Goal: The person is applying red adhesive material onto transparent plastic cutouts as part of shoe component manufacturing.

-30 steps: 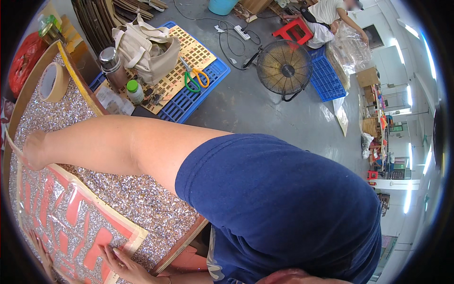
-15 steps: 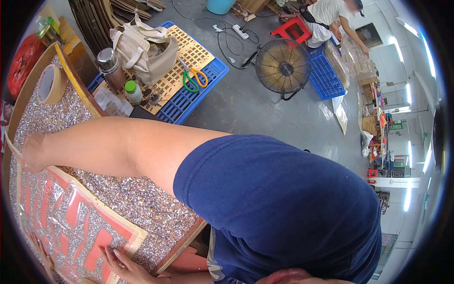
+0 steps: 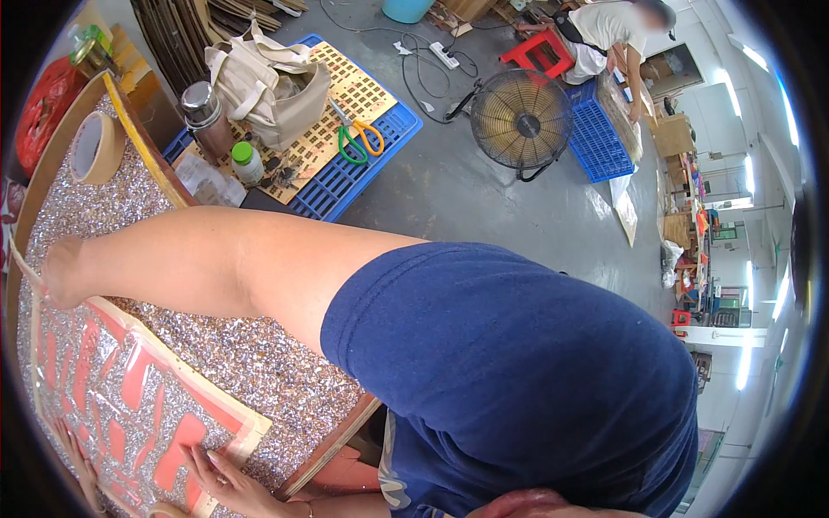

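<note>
My right hand (image 3: 63, 272) reaches far across a wooden-sided tray (image 3: 138, 125) of glittering silvery flakes. It rests by the far edge of a clear sheet with coral-red patches (image 3: 131, 375), bordered in cream tape; its fingers are hidden. A pale tape strip (image 3: 23, 266) runs up to that hand. My left hand (image 3: 226, 483) lies on the sheet's near corner, fingers stretched out, holding nothing. Another hand (image 3: 79, 466) shows at the lower left on the sheet; whose it is I cannot tell. A tape roll (image 3: 97, 148) stands on the flakes.
Beyond my right arm, a blue plastic pallet (image 3: 345, 192) carries a cream canvas bag (image 3: 289, 99), steel flask (image 3: 207, 121), green-capped bottle (image 3: 247, 164) and scissors (image 3: 356, 141). Cables cross the floor near a fan (image 3: 522, 125). A co-worker (image 3: 604, 30) bends over a blue crate (image 3: 596, 138).
The co-worker has leaned lower, and the clear plastic by their hands no longer shows there. The view has shifted slightly. My hands have stayed almost where they were.
</note>
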Available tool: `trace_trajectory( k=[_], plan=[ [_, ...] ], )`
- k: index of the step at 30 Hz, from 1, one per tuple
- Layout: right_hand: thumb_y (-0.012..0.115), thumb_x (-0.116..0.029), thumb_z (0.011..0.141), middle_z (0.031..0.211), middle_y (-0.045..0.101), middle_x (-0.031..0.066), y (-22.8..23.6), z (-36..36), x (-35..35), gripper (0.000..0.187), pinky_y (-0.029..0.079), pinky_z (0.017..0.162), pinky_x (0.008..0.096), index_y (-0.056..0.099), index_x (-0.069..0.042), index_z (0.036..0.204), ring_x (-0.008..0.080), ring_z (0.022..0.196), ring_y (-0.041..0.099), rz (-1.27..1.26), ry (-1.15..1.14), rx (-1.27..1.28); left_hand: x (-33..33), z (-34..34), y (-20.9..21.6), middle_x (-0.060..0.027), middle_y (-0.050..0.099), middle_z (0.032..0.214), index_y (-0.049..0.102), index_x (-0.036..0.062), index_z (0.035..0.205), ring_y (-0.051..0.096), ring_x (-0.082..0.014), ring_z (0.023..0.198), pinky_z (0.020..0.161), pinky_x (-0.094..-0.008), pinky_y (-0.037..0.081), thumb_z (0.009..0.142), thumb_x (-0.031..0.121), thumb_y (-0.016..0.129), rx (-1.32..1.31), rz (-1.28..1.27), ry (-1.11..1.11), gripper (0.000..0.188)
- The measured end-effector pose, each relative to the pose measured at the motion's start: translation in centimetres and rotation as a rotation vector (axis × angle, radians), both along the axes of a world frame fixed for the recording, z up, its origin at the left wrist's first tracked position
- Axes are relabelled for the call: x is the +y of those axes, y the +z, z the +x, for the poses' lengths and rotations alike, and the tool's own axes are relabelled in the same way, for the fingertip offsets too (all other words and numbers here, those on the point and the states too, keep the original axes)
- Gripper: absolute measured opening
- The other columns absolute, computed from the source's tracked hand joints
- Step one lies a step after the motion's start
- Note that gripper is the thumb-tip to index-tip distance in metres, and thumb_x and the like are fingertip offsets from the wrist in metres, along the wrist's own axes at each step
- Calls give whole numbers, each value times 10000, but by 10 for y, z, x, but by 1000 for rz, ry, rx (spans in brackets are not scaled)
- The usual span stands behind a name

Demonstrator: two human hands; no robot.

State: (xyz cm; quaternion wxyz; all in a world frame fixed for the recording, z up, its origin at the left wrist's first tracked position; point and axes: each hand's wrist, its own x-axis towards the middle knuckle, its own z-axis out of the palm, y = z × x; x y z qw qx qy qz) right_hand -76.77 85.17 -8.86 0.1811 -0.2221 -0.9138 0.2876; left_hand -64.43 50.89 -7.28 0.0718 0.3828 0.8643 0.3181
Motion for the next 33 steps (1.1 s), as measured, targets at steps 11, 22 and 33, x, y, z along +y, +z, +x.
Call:
trace_trajectory(
  k=[11, 22, 33],
  plan=[
    [554, -217, 761, 849, 682, 119, -5, -6, -16, 203, 521, 688, 398, 712, -117, 843, 282, 815, 661, 230, 156, 25, 5, 3, 10, -255, 507, 1277, 582, -81, 1143, 551, -329, 1107, 940, -364, 432, 947, 290, 515, -45, -18, 5, 425],
    [501, -241, 836, 730, 677, 22, 22, 27, -139, 192, 494, 475, 387, 625, -183, 701, 220, 643, 658, 541, 512, 570, 5, 8, 16, -211, 391, 1391, 384, 13, 1362, 447, -321, 1234, 1030, -407, 378, 971, 320, 450, -303, 331, 283, 501],
    [484, -219, 865, 809, 702, 12, 46, 79, -193, 239, 512, 507, 380, 711, -157, 822, 189, 706, 675, 597, 782, 340, 8, -69, 24, -65, 514, 908, 544, 42, 973, 509, -200, 879, 779, -334, 379, 909, 337, 507, -849, 1092, -7, 304]
  ],
)
